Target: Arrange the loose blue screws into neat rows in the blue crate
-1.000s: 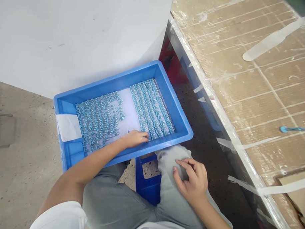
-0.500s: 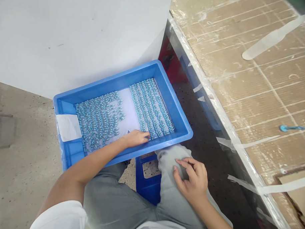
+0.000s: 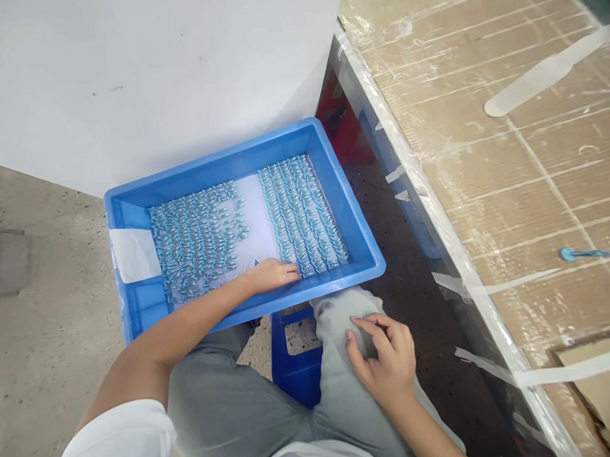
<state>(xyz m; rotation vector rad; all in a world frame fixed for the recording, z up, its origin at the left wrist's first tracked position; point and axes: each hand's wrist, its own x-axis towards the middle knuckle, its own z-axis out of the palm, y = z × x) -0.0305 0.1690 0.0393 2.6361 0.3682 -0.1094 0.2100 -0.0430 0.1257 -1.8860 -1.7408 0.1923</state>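
Note:
My left hand [image 3: 272, 275] reaches into a blue plastic bin [image 3: 351, 207], near its front wall. Its fingers are pressed together and point down at the near end of the right-hand rows of small, shiny blue pieces [image 3: 304, 212]. Whatever lies between the fingertips is hidden. A second, wider group of the same blue pieces [image 3: 192, 236] fills the left part of the bin, its edges less even. White lining [image 3: 257, 213] shows between the two groups. Over my right knee, my right hand [image 3: 387, 359] rests with fingers apart and nothing in it.
A white panel [image 3: 180, 79] stands behind the bin. To the right is a cardboard-covered table [image 3: 507, 148] with tape strips and a blue small-headed item [image 3: 586, 253]. A blue stool [image 3: 296, 375] shows between my legs. White paper [image 3: 136, 254] covers the bin's left rim.
The fingers of my left hand have closed and lowered slightly onto the near end of the rows. My right hand stays where it was. The view has shifted a little.

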